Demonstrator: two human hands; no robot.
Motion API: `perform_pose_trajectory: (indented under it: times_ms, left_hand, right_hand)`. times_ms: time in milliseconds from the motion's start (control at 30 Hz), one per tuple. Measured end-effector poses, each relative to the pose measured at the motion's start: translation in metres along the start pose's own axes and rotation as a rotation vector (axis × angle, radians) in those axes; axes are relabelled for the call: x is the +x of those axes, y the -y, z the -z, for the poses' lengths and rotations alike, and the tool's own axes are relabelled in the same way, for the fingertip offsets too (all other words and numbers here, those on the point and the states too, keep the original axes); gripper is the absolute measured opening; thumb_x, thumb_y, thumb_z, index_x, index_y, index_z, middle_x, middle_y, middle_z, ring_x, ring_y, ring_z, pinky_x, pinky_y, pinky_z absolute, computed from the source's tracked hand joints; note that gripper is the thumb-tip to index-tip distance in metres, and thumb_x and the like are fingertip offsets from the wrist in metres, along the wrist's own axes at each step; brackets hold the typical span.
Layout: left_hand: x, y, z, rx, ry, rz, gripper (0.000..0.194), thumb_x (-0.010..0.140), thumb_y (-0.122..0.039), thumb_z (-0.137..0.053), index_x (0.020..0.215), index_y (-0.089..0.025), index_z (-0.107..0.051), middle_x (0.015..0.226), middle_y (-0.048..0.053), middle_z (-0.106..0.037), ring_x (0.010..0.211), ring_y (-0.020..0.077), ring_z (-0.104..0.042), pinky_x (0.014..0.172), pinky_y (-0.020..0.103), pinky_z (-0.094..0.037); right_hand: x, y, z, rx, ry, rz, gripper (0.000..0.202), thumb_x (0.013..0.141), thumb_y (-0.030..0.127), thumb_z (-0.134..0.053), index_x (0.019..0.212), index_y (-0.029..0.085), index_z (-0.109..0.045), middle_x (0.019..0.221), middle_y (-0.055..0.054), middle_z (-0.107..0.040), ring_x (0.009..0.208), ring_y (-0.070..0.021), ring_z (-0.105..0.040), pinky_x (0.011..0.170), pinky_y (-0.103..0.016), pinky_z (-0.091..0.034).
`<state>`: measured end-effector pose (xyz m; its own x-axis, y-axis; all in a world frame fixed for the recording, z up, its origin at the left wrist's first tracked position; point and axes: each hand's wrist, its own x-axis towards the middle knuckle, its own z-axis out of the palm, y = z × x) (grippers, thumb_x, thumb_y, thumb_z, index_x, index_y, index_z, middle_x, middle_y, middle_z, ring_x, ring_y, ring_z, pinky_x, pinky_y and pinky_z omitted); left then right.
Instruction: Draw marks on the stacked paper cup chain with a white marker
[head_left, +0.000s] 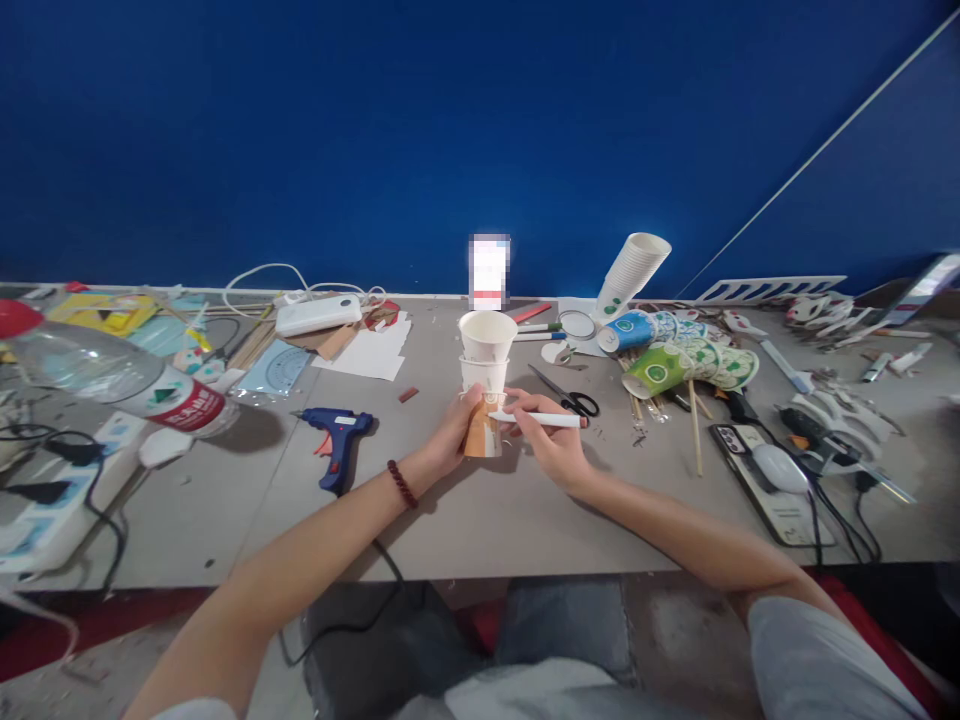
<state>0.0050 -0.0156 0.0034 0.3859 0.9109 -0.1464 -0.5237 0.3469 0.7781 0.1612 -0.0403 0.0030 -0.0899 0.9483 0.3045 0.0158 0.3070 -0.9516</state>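
Note:
Stacked paper cups (487, 345) stand near the middle of the table, white above with an orange-brown and white lower part. My left hand (456, 432) is closed around the lower left side of the stack, with a dark bead bracelet on its wrist. Pinched in my right hand (553, 448) is a white marker (551, 419) with a reddish end, lying nearly level. Its other end points at the front of the lower cup; whether it touches, I cannot tell.
A blue glue gun (335, 440) lies left, beyond it a tipped plastic bottle (150, 385). Black-handled scissors (574, 398), green printed cups (667, 368) and a phone (765, 480) lie right. A tall leaning stack of white cups (634, 272) stands behind. A power strip (71, 490) is front left.

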Motion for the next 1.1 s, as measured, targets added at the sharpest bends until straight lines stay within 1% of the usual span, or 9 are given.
perform_pose_trajectory:
  times_ms: [100,200,300,433,500,633,733,900,1100]
  left_hand:
    - [0.000,0.000,0.001,0.011,-0.007,0.010,0.059,0.075,-0.063,-0.073,0.106,-0.012,-0.068,0.081,0.008,-0.071,0.068,0.0174,-0.065,0.064,0.028,-0.050]
    - [0.000,0.001,0.002,0.024,-0.018,0.018,0.061,0.073,-0.064,-0.074,0.107,-0.013,-0.069,0.078,0.006,-0.070,0.068,0.0168,-0.065,0.063,0.028,-0.049]
    - [0.001,0.002,0.002,0.032,-0.010,0.010,0.060,0.074,-0.064,-0.073,0.106,-0.013,-0.069,0.079,0.006,-0.070,0.069,0.0173,-0.065,0.063,0.028,-0.049]
    - [0.001,0.002,0.003,0.034,-0.003,0.006,0.060,0.075,-0.064,-0.072,0.107,-0.014,-0.068,0.080,0.007,-0.070,0.067,0.0172,-0.064,0.062,0.029,-0.050]
    - [0.001,0.003,0.002,0.040,-0.007,0.001,0.062,0.075,-0.065,-0.072,0.108,-0.013,-0.067,0.084,0.009,-0.071,0.068,0.0178,-0.066,0.063,0.030,-0.050]
    - [0.002,0.005,0.004,0.048,-0.032,-0.035,0.062,0.075,-0.063,-0.073,0.110,-0.013,-0.067,0.097,0.012,-0.073,0.078,0.0201,-0.068,0.070,0.031,-0.052]
    - [0.003,0.009,0.006,0.034,-0.089,-0.057,0.061,0.074,-0.063,-0.074,0.110,-0.014,-0.067,0.102,0.011,-0.072,0.084,0.0208,-0.068,0.073,0.032,-0.053]
    - [0.002,0.013,0.008,0.020,-0.139,-0.062,0.060,0.075,-0.063,-0.073,0.112,-0.016,-0.066,0.106,0.011,-0.071,0.090,0.0212,-0.068,0.078,0.033,-0.053]
    - [0.000,0.015,0.007,0.016,-0.189,-0.086,0.052,0.078,-0.059,-0.072,0.109,-0.017,-0.066,0.109,0.010,-0.071,0.095,0.0220,-0.068,0.083,0.034,-0.054]
  right_hand:
    - [0.000,0.000,0.000,-0.017,-0.014,-0.004,0.025,0.093,0.045,-0.061,0.089,0.023,-0.071,0.088,-0.008,-0.076,0.113,-0.0276,-0.068,0.067,-0.031,-0.062]
    - [0.000,-0.001,-0.001,-0.022,-0.025,-0.019,0.028,0.092,0.048,-0.061,0.096,0.023,-0.072,0.110,-0.009,-0.075,0.088,-0.0212,-0.074,0.060,-0.029,-0.062]
    - [0.000,-0.001,-0.002,-0.030,-0.034,-0.006,0.030,0.092,0.051,-0.061,0.097,0.024,-0.073,0.111,-0.009,-0.075,0.076,-0.0175,-0.074,0.059,-0.029,-0.063]
    - [0.000,-0.001,-0.001,-0.074,-0.031,0.022,0.030,0.093,0.049,-0.059,0.099,0.024,-0.074,0.114,-0.010,-0.075,0.079,-0.0190,-0.075,0.060,-0.030,-0.064]
    - [0.001,-0.001,0.000,-0.120,-0.022,0.049,0.028,0.094,0.046,-0.059,0.100,0.023,-0.073,0.114,-0.010,-0.075,0.089,-0.0222,-0.076,0.062,-0.031,-0.064]
    - [0.001,-0.001,0.002,-0.237,-0.028,0.184,0.018,0.095,0.034,-0.059,0.097,0.024,-0.073,0.103,-0.008,-0.079,0.112,-0.0266,-0.072,0.085,-0.038,-0.063]
    - [0.001,0.000,0.002,-0.319,-0.025,0.276,0.014,0.094,0.026,-0.060,0.099,0.026,-0.073,0.103,-0.005,-0.079,0.115,-0.0258,-0.071,0.097,-0.040,-0.058]
    - [0.000,0.000,0.002,-0.398,-0.008,0.385,0.016,0.094,0.022,-0.059,0.103,0.027,-0.072,0.102,-0.003,-0.080,0.116,-0.0250,-0.071,0.096,-0.039,-0.060]
    - [0.000,0.004,0.001,-0.429,-0.008,0.380,0.015,0.095,0.026,-0.058,0.102,0.026,-0.072,0.107,-0.005,-0.080,0.108,-0.0234,-0.075,0.093,-0.036,-0.062]
